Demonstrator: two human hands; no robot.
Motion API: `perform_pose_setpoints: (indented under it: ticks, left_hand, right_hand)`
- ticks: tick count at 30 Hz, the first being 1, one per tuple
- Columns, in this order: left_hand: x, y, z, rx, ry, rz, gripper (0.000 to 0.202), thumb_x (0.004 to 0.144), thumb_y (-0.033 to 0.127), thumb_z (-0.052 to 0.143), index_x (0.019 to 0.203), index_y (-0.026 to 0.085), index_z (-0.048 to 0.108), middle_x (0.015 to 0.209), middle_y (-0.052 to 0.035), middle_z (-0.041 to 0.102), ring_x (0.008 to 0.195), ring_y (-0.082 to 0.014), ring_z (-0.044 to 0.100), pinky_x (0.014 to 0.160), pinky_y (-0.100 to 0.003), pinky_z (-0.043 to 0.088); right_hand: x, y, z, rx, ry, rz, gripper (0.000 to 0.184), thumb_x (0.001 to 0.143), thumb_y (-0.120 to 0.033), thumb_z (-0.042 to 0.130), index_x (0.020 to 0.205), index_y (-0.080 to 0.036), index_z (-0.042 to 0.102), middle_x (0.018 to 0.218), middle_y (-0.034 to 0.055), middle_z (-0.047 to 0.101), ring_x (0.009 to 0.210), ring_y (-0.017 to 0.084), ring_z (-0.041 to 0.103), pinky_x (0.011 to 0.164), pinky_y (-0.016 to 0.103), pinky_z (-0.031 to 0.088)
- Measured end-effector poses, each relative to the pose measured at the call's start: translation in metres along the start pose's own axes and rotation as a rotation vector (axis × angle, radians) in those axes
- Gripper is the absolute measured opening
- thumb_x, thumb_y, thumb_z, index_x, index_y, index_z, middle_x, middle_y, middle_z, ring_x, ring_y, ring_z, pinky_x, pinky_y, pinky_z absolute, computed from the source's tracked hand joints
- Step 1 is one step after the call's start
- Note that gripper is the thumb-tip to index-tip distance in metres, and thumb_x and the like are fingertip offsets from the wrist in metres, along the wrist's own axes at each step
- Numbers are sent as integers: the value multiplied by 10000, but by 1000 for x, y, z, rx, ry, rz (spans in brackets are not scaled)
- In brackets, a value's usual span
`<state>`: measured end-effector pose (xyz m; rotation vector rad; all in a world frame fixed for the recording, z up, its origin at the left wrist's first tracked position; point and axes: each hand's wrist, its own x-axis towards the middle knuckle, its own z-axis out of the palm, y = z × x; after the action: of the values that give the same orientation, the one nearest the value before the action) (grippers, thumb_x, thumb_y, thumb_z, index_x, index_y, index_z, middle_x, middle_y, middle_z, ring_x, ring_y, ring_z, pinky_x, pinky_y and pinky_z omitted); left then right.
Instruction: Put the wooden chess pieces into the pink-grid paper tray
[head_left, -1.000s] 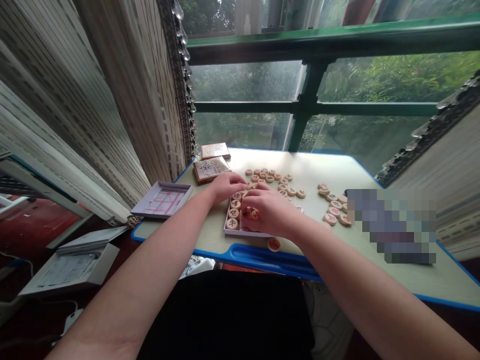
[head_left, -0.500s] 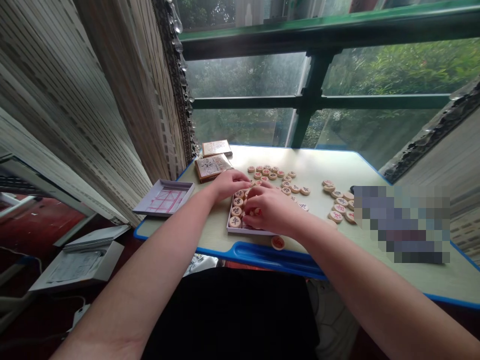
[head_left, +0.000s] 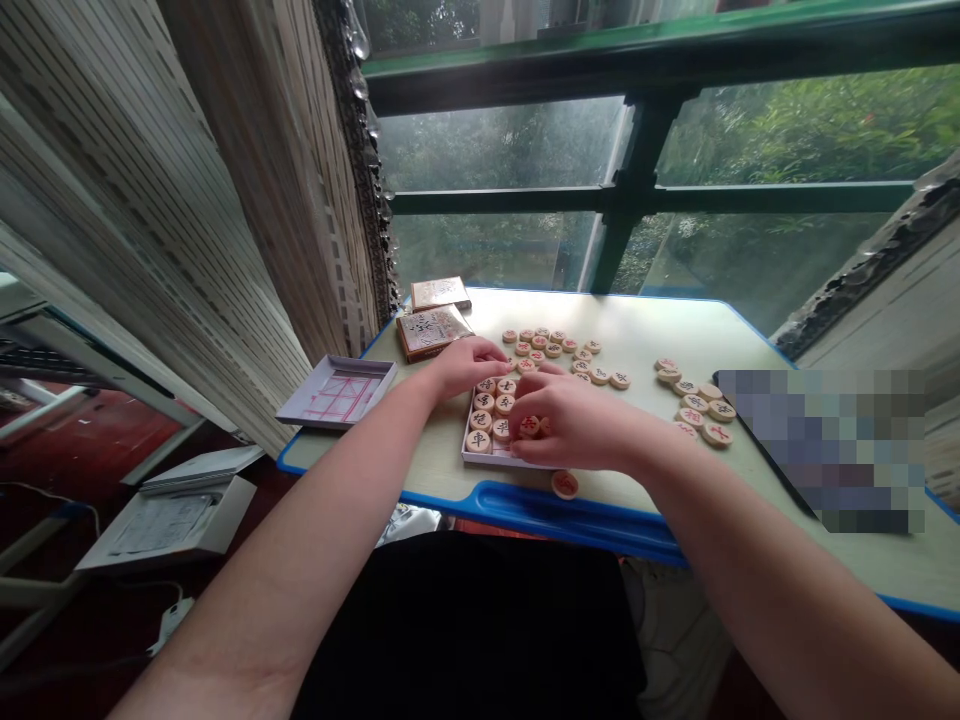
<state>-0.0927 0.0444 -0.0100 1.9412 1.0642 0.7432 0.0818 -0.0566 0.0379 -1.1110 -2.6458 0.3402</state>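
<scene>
An open shallow white box [head_left: 469,457] stands near the table's front edge, with round wooden xiangqi pieces in rows inside. Black-lettered pieces [head_left: 478,442] fill its left side. My right hand [head_left: 581,415] is over the box's right part, fingers curled around a red-lettered xiangqi piece [head_left: 529,427]; the hand partly hides it and the pieces below. At the box's far left corner rests my left hand [head_left: 469,365], fingers stretched out near the pieces and holding nothing visible. One loose red piece [head_left: 564,485] lies just in front of the box.
Several loose pieces [head_left: 553,350] spread beyond the box, with another group [head_left: 694,402] to the right. A dark-edged device [head_left: 765,445] with a blurred screen lies beyond them. To the left are a white lid [head_left: 375,380] and two printed boxes [head_left: 431,330], [head_left: 441,293].
My right hand has shifted slightly right, uncovering black-lettered pieces in the second column. My left hand stays at the box corner. The whole view has shifted a little.
</scene>
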Motion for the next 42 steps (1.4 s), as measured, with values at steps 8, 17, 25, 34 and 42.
perform_pose_setpoints:
  ticks: [8,17,25,34,42]
  left_hand:
    - [0,-1,-1,20,1,-10,362,638,428,665,843,130,698,842,-66,687,820,-203,615,754,-321,476]
    - [-1,0,2,30,38,-30,332,631,422,662,800,137,697,829,-69,689,819,-211,618,753,-327,476]
    - [-1,-2,2,-28,80,-37,305,632,423,675,750,144,717,829,-74,703,830,-218,622,789,-340,466]
    - [2,-6,0,-374,106,-181,292,559,384,752,721,144,712,752,-65,699,765,-177,615,812,-341,474]
    - [1,-4,0,-322,113,-177,321,565,420,744,722,142,711,756,-66,698,772,-185,607,809,-355,473]
  right_hand:
    - [-1,-1,-6,35,-19,-8,119,734,-225,594,716,-200,709,851,50,625,853,185,551,853,348,412]
    - [-31,69,-56,-334,634,889,292,803,-248,469,965,-197,707,918,92,696,805,230,611,649,317,431]
    - [-26,102,-33,-153,-16,981,374,703,-300,635,1058,-202,700,1024,88,704,848,221,635,633,275,454]
    - [-23,96,-30,-178,-24,967,283,676,-199,649,950,-188,716,922,82,710,786,204,632,597,253,434]
    - [-1,95,-11,-243,275,640,296,808,-196,501,1022,-160,702,1082,101,645,898,181,603,757,251,436]
